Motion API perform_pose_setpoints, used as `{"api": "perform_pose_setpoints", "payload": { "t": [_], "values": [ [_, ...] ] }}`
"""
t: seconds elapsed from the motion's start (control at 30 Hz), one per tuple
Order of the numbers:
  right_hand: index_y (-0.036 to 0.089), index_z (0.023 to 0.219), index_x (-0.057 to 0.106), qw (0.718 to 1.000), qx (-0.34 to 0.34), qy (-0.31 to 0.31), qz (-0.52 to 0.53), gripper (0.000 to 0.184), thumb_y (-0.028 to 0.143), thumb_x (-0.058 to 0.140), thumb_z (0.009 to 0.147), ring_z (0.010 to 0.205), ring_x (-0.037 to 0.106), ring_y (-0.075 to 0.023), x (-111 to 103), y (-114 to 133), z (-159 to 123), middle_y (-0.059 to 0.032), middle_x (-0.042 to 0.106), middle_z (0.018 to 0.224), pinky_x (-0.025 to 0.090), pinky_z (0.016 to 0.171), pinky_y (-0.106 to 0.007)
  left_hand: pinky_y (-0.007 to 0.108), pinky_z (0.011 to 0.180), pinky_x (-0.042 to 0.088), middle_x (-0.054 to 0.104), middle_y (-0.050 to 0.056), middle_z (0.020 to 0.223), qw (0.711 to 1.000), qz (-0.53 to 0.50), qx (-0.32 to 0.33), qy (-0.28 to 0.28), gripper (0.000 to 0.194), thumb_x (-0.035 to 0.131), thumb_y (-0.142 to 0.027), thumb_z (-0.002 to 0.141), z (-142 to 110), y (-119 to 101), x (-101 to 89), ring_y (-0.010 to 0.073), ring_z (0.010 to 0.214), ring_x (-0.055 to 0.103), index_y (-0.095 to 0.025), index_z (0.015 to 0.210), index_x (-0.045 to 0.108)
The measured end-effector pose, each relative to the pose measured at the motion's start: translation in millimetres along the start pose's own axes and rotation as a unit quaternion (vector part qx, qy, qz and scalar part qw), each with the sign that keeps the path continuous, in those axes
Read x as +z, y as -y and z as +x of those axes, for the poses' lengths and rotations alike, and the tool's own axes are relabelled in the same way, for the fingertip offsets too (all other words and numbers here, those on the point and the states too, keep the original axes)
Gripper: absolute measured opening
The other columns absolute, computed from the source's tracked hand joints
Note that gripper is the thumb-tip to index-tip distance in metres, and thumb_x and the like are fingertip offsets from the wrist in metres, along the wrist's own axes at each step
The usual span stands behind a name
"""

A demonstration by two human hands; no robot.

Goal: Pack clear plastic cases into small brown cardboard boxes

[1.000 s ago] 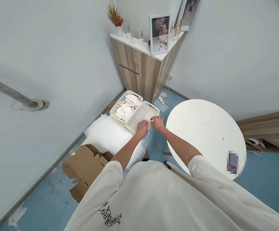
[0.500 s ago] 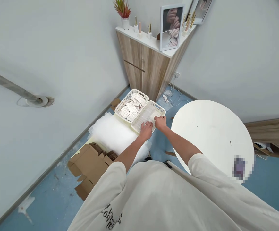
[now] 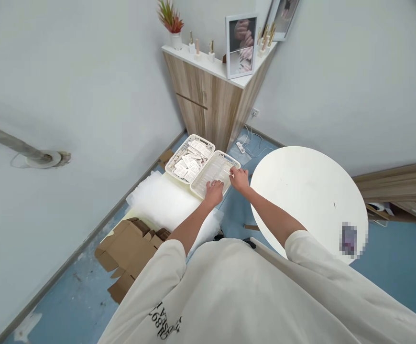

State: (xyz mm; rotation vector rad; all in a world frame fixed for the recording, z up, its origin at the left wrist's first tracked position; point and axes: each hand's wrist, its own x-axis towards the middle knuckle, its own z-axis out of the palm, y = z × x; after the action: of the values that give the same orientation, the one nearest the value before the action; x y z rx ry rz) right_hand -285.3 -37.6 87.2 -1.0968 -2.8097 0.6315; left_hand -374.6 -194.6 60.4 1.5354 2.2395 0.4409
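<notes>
Two white perforated baskets sit side by side on the floor. The far basket (image 3: pixel 174 157) holds several small white packets (image 3: pixel 189 157). The near basket (image 3: pixel 234 163) holds thin clear items. My left hand (image 3: pixel 214 192) rests at this basket's near edge with fingers curled down; what it grips is too small to name. My right hand (image 3: pixel 238 178) hovers at the basket's right side, fingers pinched on a thin pale strip (image 3: pixel 227 171).
A round white table (image 3: pixel 308 196) stands to the right. White foam sheets (image 3: pixel 161 200) and flattened cardboard boxes (image 3: pixel 129 248) lie on the blue floor at left. A wooden corner cabinet (image 3: pixel 208 100) with a plant, small bottles and framed pictures stands behind. Wooden boards (image 3: pixel 390 184) lean at the right.
My right hand has lifted slightly from the basket's near edge and now pinches a thin strip. My left hand stays at the rim. The camera view has swayed.
</notes>
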Motion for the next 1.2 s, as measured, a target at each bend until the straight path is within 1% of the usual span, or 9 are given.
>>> {"api": "perform_pose_setpoints", "payload": {
  "t": [0.17,0.27,0.37,0.47,0.57,0.77,0.9,1.03,1.2],
  "values": [
    [0.021,0.133,0.052,0.99,0.019,-0.088,0.109,0.037,0.028,0.045,0.097,0.099,0.062,-0.0248,-34.1,-34.1,-28.2,-0.0094,0.069,0.115,0.042,0.093,-0.037,0.051,0.114,0.029,0.053,0.016,0.139,0.998,-0.022,-0.014,-0.056,0.05,0.045,-0.014,0.091,20.2,-29.4,-10.0,0.0328,0.133,0.047,-0.02,0.14,0.05],
    [0.02,0.136,0.052,0.981,0.052,-0.125,0.139,0.04,0.029,0.044,0.098,0.094,0.063,-0.0223,-53.8,-67.4,-56.5,-0.0085,0.069,0.115,0.045,0.092,-0.035,0.048,0.111,0.035,0.051,0.015,0.142,0.996,-0.06,0.01,-0.07,0.049,0.043,-0.015,0.093,36.0,-63.0,-9.3,0.0323,0.133,0.047,-0.021,0.142,0.047],
    [0.022,0.137,0.052,0.975,0.101,-0.132,0.149,0.041,0.029,0.044,0.098,0.094,0.064,-0.0212,-69.7,-102.5,-92.0,-0.0074,0.07,0.113,0.047,0.09,-0.034,0.046,0.111,0.037,0.048,0.014,0.146,0.993,-0.091,0.044,-0.059,0.051,0.043,-0.017,0.095,47.6,-105.3,3.7,0.0316,0.135,0.045,-0.023,0.146,0.043],
    [0.024,0.139,0.05,0.97,0.139,-0.122,0.161,0.042,0.028,0.046,0.097,0.096,0.065,-0.0208,-79.4,-136.6,-129.6,-0.0058,0.07,0.112,0.049,0.089,-0.034,0.047,0.11,0.038,0.045,0.013,0.15,0.99,-0.115,0.068,-0.038,0.054,0.044,-0.022,0.097,52.5,-149.9,26.1,0.0327,0.137,0.043,-0.022,0.15,0.038],
    [0.026,0.138,0.049,0.969,0.146,-0.104,0.17,0.043,0.027,0.048,0.095,0.098,0.064,-0.0208,-84.0,-170.3,-165.2,-0.004,0.071,0.109,0.049,0.089,-0.035,0.046,0.109,0.039,0.045,0.013,0.15,0.989,-0.112,0.1,-0.012,0.054,0.042,-0.025,0.099,52.9,-192.2,49.9,0.0321,0.136,0.044,-0.024,0.153,0.036],
    [0.029,0.136,0.049,0.967,0.14,-0.072,0.2,0.042,0.025,0.05,0.094,0.095,0.065,-0.0203,-89.9,-235.9,-225.8,-0.0016,0.071,0.101,0.05,0.086,-0.034,0.044,0.103,0.045,0.053,0.012,0.136,0.986,-0.065,0.143,0.056,0.043,0.049,-0.026,0.097,52.2,-262.9,95.3,0.0303,0.123,0.053,-0.024,0.14,0.054],
    [0.028,0.13,0.053,0.958,0.149,-0.085,0.231,0.036,0.025,0.051,0.094,0.097,0.065,-0.0189,-89.1,-281.2,-257.7,-0.001,0.07,0.101,0.05,0.087,-0.033,0.041,0.099,0.048,0.061,0.009,0.119,0.978,-0.101,0.135,0.123,0.028,0.051,-0.025,0.097,54.3,-300.2,132.1,0.0259,0.112,0.059,-0.024,0.122,0.064],
    [0.026,0.121,0.059,0.939,0.196,-0.105,0.264,0.029,0.029,0.056,0.093,0.103,0.064,-0.0184,-81.2,-327.2,-290.5,-0.0027,0.07,0.11,0.05,0.09,-0.033,0.038,0.094,0.051,0.063,0.007,0.111,0.968,-0.167,0.12,0.144,0.02,0.051,-0.023,0.097,52.5,-331.9,173.7,0.0232,0.104,0.061,-0.023,0.112,0.064],
    [0.025,0.108,0.063,0.943,0.223,-0.047,0.244,0.017,0.031,0.056,0.094,0.098,0.065,-0.0186,-72.2,-366.3,-329.3,-0.0024,0.071,0.108,0.05,0.085,-0.031,0.038,0.095,0.05,0.065,0.008,0.112,0.962,-0.21,0.077,0.159,0.019,0.048,-0.021,0.097,38.3,-359.6,216.1,0.0224,0.103,0.062,-0.021,0.109,0.063]
  ]
}}
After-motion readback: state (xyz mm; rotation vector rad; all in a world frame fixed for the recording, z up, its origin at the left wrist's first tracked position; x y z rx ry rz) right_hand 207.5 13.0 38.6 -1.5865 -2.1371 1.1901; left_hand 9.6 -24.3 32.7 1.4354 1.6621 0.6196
